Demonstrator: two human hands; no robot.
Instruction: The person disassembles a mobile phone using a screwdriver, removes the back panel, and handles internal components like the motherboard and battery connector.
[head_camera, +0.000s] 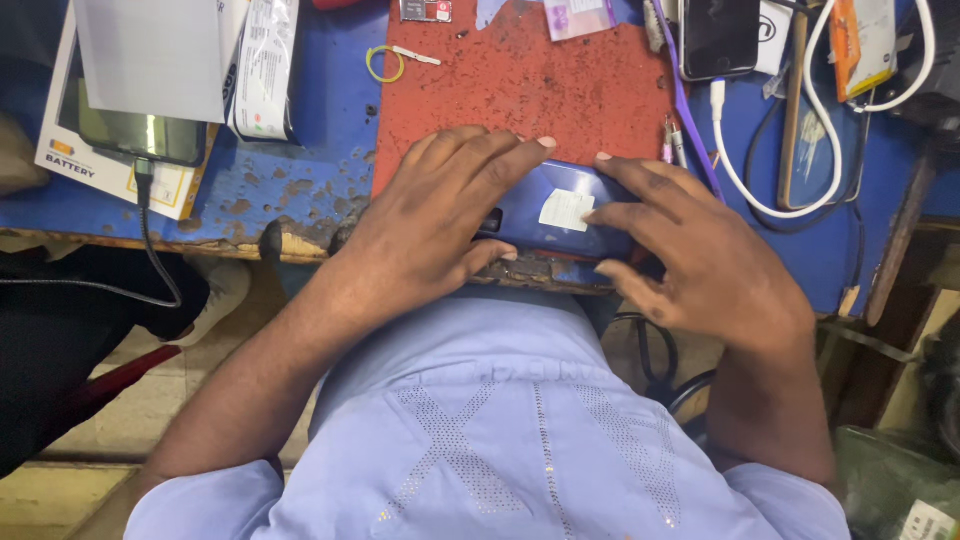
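A glossy blue phone (555, 215) bearing a white sticker (566, 209) is positioned on the pitted red mat (520, 85) at the bench edge. It is gripped by the left hand (435, 225) and right hand (700, 250), fingers spread and curled.

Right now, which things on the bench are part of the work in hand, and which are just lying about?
In hand: blue phone, left hand, right hand, red mat.
Lying about: black phone, white cable, yellow band, tweezers, box.

Worn blue workbench (300, 190), red mat (520, 90), tiled floor (150, 400).
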